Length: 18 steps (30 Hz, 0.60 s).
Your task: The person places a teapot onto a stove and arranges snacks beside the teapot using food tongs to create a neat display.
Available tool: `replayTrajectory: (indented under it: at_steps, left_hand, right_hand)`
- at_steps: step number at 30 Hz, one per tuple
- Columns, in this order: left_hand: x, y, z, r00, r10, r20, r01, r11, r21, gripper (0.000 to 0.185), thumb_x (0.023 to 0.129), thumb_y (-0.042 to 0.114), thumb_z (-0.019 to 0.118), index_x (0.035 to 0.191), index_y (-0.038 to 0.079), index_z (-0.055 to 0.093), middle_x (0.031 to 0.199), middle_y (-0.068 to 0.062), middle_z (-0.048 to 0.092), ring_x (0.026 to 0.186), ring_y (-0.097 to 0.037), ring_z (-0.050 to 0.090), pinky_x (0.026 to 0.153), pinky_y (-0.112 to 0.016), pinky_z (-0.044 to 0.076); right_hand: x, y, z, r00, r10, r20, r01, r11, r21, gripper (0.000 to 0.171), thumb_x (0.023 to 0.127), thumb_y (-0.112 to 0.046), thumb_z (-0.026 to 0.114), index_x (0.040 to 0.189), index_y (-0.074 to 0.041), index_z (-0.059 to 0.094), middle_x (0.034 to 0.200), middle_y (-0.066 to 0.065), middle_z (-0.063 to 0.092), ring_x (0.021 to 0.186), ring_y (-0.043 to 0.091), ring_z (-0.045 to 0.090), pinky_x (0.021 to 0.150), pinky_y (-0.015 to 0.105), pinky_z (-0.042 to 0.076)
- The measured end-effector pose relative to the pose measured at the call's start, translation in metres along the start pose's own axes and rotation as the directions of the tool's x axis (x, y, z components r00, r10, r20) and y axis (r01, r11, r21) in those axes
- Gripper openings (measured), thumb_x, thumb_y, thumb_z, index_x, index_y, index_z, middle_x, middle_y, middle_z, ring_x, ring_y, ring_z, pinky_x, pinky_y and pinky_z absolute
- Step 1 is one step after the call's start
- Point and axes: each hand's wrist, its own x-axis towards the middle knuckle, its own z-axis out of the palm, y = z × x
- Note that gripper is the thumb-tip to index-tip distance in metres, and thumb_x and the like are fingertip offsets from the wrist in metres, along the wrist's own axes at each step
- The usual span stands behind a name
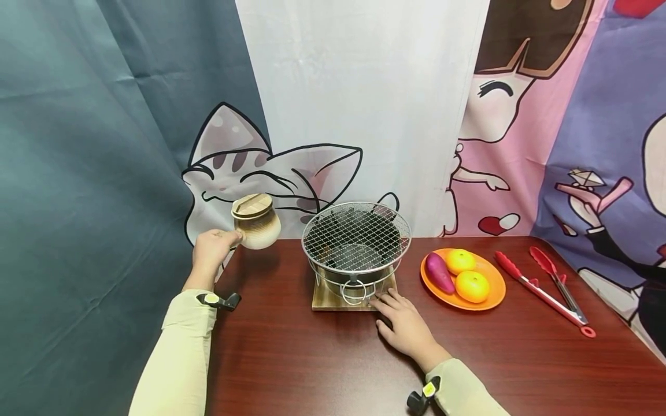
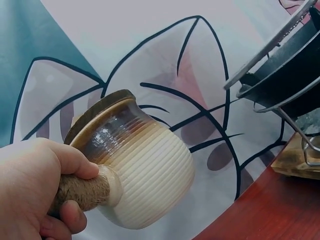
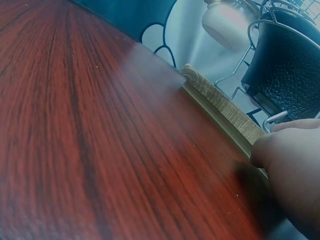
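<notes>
- Ceramic pot [image 1: 257,223] with a wooden lid [image 1: 252,205] hangs tilted in the air at the table's left edge, left of the mesh-topped charcoal grill [image 1: 356,245]; the left hand [image 1: 210,249] curls round its rope-wrapped handle [image 2: 82,192]
- Right hand [image 1: 403,323] lies flat, fingers straight, touching the wooden base board [image 1: 328,299] under the grill; it holds nothing
- Risk, as judged: the tilt could slide the loose-looking lid off; a swing could knock the grill's mesh

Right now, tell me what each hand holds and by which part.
The left hand grips the ceramic pot by its rope-wrapped handle. The right hand holds nothing, fingertips at the wooden base.
</notes>
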Motion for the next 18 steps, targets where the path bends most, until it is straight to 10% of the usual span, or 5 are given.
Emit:
replayTrajectory:
  at_steps: [18]
  left_hand:
    - [0.004, 0.014, -0.008, 0.998, 0.025, -0.049, -0.027, 0.999, -0.038, 0.039, 0.083, 0.042, 0.075, 0.088, 0.003, 0.073, 0.100, -0.014, 0.073, 0.087, -0.026, 0.057, 0.072, -0.034, 0.045]
  right_hand:
    - [0.000, -0.001, -0.001, 1.000, -0.004, -0.001, 0.004, 1.000, -0.006, 0.046, 0.084, -0.020, 0.075, 0.129, -0.015, 0.070, 0.134, 0.012, 0.064, 0.131, 0.044, 0.052, 0.106, 0.061, 0.040]
